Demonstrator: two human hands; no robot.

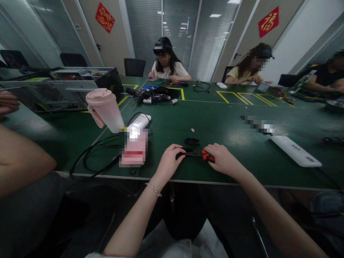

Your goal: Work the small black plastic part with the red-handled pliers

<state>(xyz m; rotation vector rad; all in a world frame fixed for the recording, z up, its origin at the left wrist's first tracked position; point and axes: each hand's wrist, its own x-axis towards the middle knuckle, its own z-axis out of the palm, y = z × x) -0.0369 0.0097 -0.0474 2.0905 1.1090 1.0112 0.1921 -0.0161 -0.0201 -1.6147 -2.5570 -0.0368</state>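
My right hand (222, 160) is closed around the red and black handles of a pair of pliers (206, 156). The pliers' dark jaws point left, toward my left hand (170, 161). Between the thumb and fingers of that hand is a small black part (180, 154), at the tip of the jaws; its exact kind is too small to make out. Just beyond both hands, a black piece (191, 141) lies on the green table (212, 118). A tiny pinkish scrap (192, 130) rests farther back.
To the left stand a pink tumbler (103, 107) and an open computer case (61, 87), with black cables (88, 157) and a pink, partly blurred object (133, 150) nearer. A white power strip (295, 150) lies right. Tools (153, 95) sit behind. People sit opposite; an arm (24, 161) is at left.
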